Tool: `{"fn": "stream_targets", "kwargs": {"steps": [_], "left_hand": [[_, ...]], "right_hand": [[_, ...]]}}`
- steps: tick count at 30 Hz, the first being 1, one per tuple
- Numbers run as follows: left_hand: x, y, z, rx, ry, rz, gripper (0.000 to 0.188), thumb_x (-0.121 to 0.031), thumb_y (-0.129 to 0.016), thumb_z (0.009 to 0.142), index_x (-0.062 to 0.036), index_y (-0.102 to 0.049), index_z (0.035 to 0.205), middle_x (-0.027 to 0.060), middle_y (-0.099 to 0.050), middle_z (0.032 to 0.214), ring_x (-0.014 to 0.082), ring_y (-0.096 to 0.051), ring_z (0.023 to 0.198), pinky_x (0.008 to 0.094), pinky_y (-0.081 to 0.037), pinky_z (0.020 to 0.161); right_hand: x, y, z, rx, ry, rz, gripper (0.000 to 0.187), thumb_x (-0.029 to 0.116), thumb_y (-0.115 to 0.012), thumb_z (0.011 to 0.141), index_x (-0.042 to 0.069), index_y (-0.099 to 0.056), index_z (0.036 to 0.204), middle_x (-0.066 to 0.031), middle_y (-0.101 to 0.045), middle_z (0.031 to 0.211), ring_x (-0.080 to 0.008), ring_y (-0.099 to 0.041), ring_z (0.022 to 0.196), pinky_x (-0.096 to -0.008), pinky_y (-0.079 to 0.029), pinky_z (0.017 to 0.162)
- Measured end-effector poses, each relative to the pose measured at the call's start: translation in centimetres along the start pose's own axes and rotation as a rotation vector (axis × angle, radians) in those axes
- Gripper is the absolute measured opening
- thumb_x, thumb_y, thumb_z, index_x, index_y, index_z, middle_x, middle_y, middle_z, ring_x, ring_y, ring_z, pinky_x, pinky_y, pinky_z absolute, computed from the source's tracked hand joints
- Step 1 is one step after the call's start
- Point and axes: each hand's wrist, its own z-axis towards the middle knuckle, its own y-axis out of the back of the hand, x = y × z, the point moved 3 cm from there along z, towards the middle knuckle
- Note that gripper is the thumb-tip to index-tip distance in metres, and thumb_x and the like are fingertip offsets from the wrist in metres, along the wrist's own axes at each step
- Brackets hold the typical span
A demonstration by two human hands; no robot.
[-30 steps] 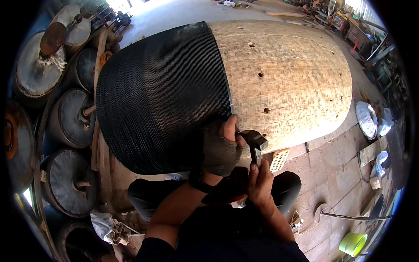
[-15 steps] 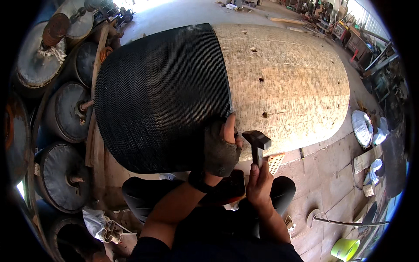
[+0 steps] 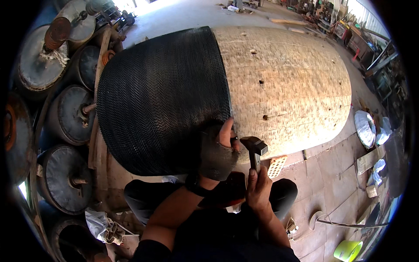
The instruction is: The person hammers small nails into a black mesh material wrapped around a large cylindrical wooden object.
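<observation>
A large wooden drum (image 3: 301, 83) lies on its side in front of me, with several small dark holes in its pale surface. Black ridged, wire-like covering (image 3: 166, 83) wraps its left part and ends in a straight rim. Against that rim, low on the near side, rests my left hand (image 3: 218, 155) in a dark fingerless glove. One finger points up along the rim and the others are curled; what they pinch is hidden. My right hand (image 3: 258, 187) is closed round the handle of a hammer (image 3: 254, 150), its head just right of the left hand, close to the wood.
Several round drums with metal shafts, one of them a grey-ended drum (image 3: 67, 179), line the left side by a wooden beam (image 3: 99, 109). A perforated brick (image 3: 276, 167) lies beneath the wooden drum. To the right are white bundles (image 3: 365, 129) and a green bucket (image 3: 348, 250).
The hammer head has moved slightly left and down, nearer the left hand. My left hand has shifted a little left along the rim. The whole view has moved slightly.
</observation>
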Motion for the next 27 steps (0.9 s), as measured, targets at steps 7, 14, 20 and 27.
{"fn": "stream_targets", "kwargs": {"steps": [7, 14, 20, 27], "left_hand": [[0.4, -1.1, 0.0, 0.044, 0.019, -0.101, 0.065, 0.001, -0.070, 0.082, 0.0024, -0.046, 0.142, 0.0112, -0.063, 0.093, 0.0281, -0.061, 0.082, 0.0440, -0.049, 0.080], [-0.7, -0.5, 0.7, -0.088, -0.120, 0.087, 0.064, 0.000, -0.069, 0.082, 0.0020, -0.046, 0.142, 0.0107, -0.064, 0.090, 0.0282, -0.062, 0.082, 0.0440, -0.049, 0.079], [-0.7, -0.6, 0.5, -0.092, -0.125, 0.119, 0.065, 0.002, -0.069, 0.080, 0.0019, -0.047, 0.141, 0.0103, -0.064, 0.089, 0.0294, -0.062, 0.080, 0.0454, -0.049, 0.078], [-0.7, -0.7, 0.7, -0.120, -0.132, 0.134, 0.064, 0.000, -0.071, 0.080, 0.0020, -0.049, 0.140, 0.0106, -0.064, 0.090, 0.0301, -0.062, 0.081, 0.0451, -0.049, 0.078]], "right_hand": [[0.7, 0.4, 0.7, 0.014, 0.017, -0.152, 0.021, 0.014, -0.059, 0.099, -0.002, -0.053, 0.112, -0.0261, -0.060, 0.069, -0.0507, -0.059, 0.062, -0.0575, -0.045, 0.055], [0.9, 0.5, 1.1, -0.021, 0.055, -0.194, 0.020, 0.015, -0.061, 0.099, -0.002, -0.054, 0.107, -0.0247, -0.061, 0.070, -0.0511, -0.061, 0.062, -0.0563, -0.046, 0.054], [1.2, 1.1, 0.5, -0.076, 0.086, -0.151, 0.019, 0.016, -0.062, 0.097, -0.001, -0.053, 0.102, -0.0258, -0.062, 0.071, -0.0493, -0.062, 0.062, -0.0560, -0.047, 0.054], [0.8, 1.2, 0.5, -0.105, 0.150, -0.162, 0.020, 0.014, -0.063, 0.096, -0.002, -0.053, 0.105, -0.0244, -0.062, 0.068, -0.0482, -0.063, 0.061, -0.0552, -0.048, 0.055]]}}
